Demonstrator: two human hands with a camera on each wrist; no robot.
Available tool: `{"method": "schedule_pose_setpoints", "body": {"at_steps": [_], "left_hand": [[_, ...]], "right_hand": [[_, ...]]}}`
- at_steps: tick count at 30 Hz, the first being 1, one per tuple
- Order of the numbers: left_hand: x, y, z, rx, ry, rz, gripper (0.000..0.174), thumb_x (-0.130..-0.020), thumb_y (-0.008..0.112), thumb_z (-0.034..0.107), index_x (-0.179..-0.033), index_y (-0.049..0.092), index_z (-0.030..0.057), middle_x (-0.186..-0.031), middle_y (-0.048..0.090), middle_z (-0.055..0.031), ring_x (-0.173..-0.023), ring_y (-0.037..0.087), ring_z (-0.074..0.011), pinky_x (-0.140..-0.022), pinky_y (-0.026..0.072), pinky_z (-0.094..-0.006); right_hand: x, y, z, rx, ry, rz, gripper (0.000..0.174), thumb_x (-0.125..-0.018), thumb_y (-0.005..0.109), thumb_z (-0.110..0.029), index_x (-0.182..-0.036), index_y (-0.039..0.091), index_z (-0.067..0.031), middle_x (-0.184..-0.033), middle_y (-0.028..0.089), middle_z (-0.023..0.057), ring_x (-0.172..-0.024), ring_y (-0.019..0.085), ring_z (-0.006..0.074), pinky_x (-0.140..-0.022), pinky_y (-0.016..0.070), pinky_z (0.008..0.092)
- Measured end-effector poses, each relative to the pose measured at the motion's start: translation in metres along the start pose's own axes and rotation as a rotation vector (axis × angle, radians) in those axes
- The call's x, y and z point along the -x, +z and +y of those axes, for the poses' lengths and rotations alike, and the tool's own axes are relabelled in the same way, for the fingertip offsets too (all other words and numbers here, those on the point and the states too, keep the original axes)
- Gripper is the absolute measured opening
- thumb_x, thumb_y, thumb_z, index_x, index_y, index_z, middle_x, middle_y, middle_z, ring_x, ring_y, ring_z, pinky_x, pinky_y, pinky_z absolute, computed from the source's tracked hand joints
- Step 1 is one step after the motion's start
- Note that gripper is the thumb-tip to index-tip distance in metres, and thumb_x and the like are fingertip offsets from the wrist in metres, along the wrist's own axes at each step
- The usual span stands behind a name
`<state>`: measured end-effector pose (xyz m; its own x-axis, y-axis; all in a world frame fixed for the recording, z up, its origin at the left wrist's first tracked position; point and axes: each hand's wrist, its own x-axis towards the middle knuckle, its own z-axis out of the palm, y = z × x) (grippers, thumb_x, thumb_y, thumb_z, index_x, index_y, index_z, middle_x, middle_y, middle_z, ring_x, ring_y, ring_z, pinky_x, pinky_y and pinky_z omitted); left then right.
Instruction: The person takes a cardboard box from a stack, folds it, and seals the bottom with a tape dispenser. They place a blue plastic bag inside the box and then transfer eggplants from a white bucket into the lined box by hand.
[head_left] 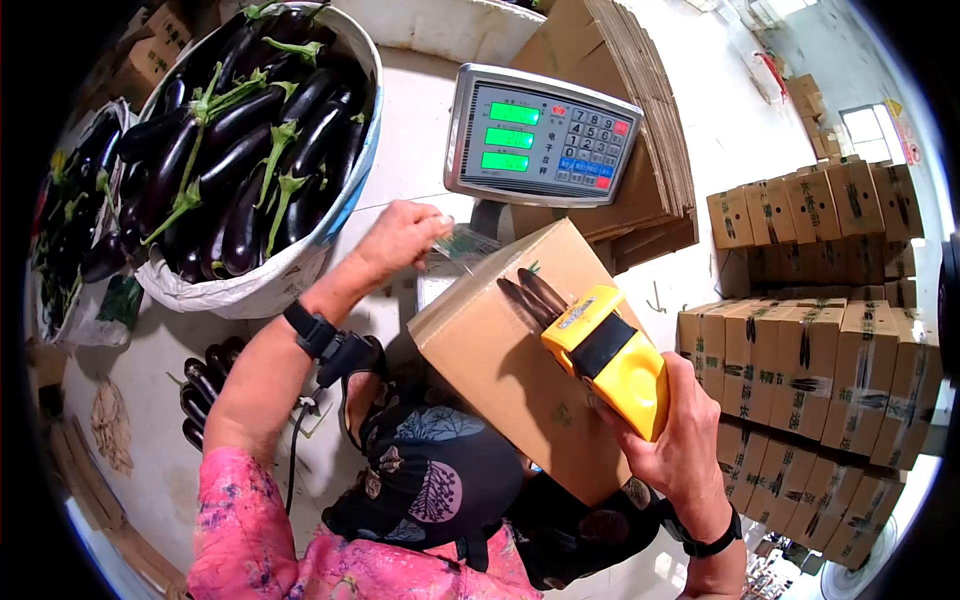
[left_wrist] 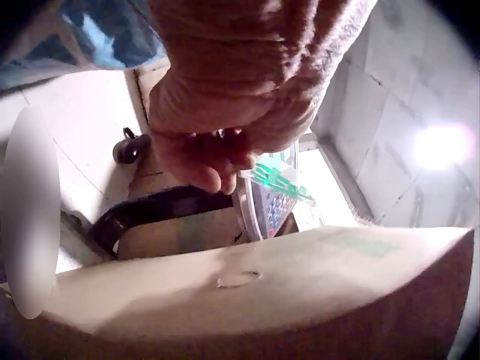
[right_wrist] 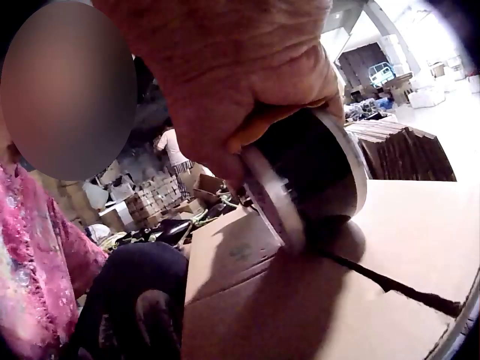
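Observation:
My left hand [head_left: 402,238] pinches the end of a clear strip of tape [head_left: 468,244] with green print, beside the far left edge of a brown cardboard carton [head_left: 480,330]. In the left wrist view the same tape [left_wrist: 276,178] stretches from the fingertips over the carton. My right hand [head_left: 678,430] grips a yellow tape dispenser [head_left: 640,385] with a black band, held over the carton's printed face. In the right wrist view the roll end of the dispenser [right_wrist: 307,176] sits close against the cardboard. The carton stands tilted by the person's knees.
A large tub [head_left: 375,110] heaped with eggplants stands at the left, near a second sack of eggplants [head_left: 75,220]. A lit scale display [head_left: 545,135] rises behind the carton, before flattened cardboard [head_left: 650,120]. Packed cartons [head_left: 780,360] are stacked at the right.

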<state>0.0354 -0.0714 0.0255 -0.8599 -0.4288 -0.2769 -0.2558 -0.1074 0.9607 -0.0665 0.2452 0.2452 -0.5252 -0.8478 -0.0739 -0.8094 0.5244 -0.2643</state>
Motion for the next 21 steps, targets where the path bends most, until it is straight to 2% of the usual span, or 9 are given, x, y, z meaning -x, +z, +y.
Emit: {"method": "schedule_pose_setpoints", "body": {"at_steps": [3,4,6,9,12,13,17,20,21], "left_hand": [[0.003,0.02,-0.007,-0.127,0.013,-0.051,0.036,-0.095,0.058,0.032,-0.081,0.068,0.0009,-0.063,0.058,-0.0001,-0.054,0.054,-0.0068,-0.049,0.0466,-0.0277],[-0.002,0.026,-0.02,-0.247,0.05,-0.08,0.034,-0.094,0.057,0.03,-0.08,0.066,0.0008,-0.062,0.06,-0.0085,-0.054,0.063,-0.0198,-0.052,0.0524,-0.0352],[-0.001,0.047,-0.039,-0.483,0.486,0.093,0.034,-0.094,0.055,0.032,-0.079,0.063,0.0023,-0.069,0.064,-0.0179,-0.064,0.067,-0.0352,-0.061,0.0552,-0.0443],[0.003,0.051,-0.034,-0.746,0.583,-0.02,0.031,-0.095,0.054,0.032,-0.083,0.059,0.0048,-0.075,0.065,-0.0234,-0.075,0.065,-0.0455,-0.068,0.054,-0.0533],[0.006,0.051,-0.019,-0.62,0.323,-0.038,0.024,-0.096,0.052,0.03,-0.091,0.058,0.0066,-0.076,0.065,-0.0242,-0.076,0.064,-0.0478,-0.069,0.0526,-0.0567],[0.0,0.05,-0.031,-0.724,0.38,-0.102,0.021,-0.097,0.051,0.028,-0.096,0.056,0.0069,-0.075,0.065,-0.0241,-0.077,0.065,-0.0469,-0.068,0.0527,-0.0565],[0.005,0.049,-0.029,-0.607,0.378,-0.107,0.025,-0.096,0.05,0.029,-0.095,0.058,0.0052,-0.077,0.066,-0.0252,-0.08,0.065,-0.0487,-0.07,0.0526,-0.0583],[0.001,0.05,-0.081,-0.719,0.075,-0.14,0.025,-0.095,0.049,0.027,-0.091,0.058,0.0032,-0.082,0.067,-0.0249,-0.08,0.065,-0.0492,-0.072,0.0521,-0.059],[0.006,0.045,-0.084,-0.706,0.084,-0.158,0.026,-0.095,0.049,0.025,-0.091,0.059,0.0015,-0.085,0.067,-0.0251,-0.081,0.064,-0.049,-0.073,0.0504,-0.0595]], "right_hand": [[-0.001,0.0,-0.002,0.001,-0.006,0.015,0.058,-0.074,0.083,-0.026,-0.116,0.051,-0.0015,-0.089,0.065,0.0219,-0.08,0.068,0.0391,-0.071,0.0555,0.041],[-0.001,-0.001,-0.002,0.005,-0.001,0.011,0.057,-0.074,0.083,-0.026,-0.116,0.051,-0.0013,-0.089,0.065,0.0218,-0.08,0.068,0.0389,-0.071,0.0554,0.0409],[-0.001,0.0,-0.001,0.009,0.011,0.007,0.056,-0.074,0.083,-0.025,-0.115,0.052,-0.001,-0.089,0.065,0.0216,-0.08,0.069,0.0385,-0.072,0.0554,0.0408],[0.0,-0.001,-0.002,0.023,0.02,-0.003,0.057,-0.073,0.082,-0.027,-0.114,0.053,-0.0007,-0.088,0.065,0.0206,-0.078,0.068,0.037,-0.071,0.0552,0.0395],[0.0,0.003,0.001,0.025,0.034,0.007,0.058,-0.072,0.081,-0.03,-0.114,0.052,-0.0017,-0.086,0.065,0.0182,-0.076,0.069,0.0333,-0.07,0.0548,0.0371],[0.001,0.003,0.001,0.018,0.047,0.008,0.058,-0.072,0.081,-0.031,-0.114,0.052,-0.002,-0.086,0.065,0.0176,-0.075,0.069,0.0326,-0.069,0.0547,0.0368],[0.0,0.007,-0.002,0.007,0.075,0.024,0.06,-0.072,0.082,-0.035,-0.113,0.051,-0.0026,-0.085,0.065,0.0152,-0.075,0.068,0.0301,-0.07,0.0541,0.0364],[0.002,0.005,-0.003,0.025,0.07,0.03,0.063,-0.07,0.083,-0.035,-0.113,0.051,-0.0021,-0.085,0.064,0.0157,-0.075,0.067,0.0318,-0.069,0.0526,0.0373],[0.003,0.005,-0.003,0.032,0.066,0.035,0.064,-0.07,0.083,-0.036,-0.113,0.051,-0.002,-0.085,0.064,0.0158,-0.075,0.067,0.0324,-0.069,0.0522,0.0376]]}}
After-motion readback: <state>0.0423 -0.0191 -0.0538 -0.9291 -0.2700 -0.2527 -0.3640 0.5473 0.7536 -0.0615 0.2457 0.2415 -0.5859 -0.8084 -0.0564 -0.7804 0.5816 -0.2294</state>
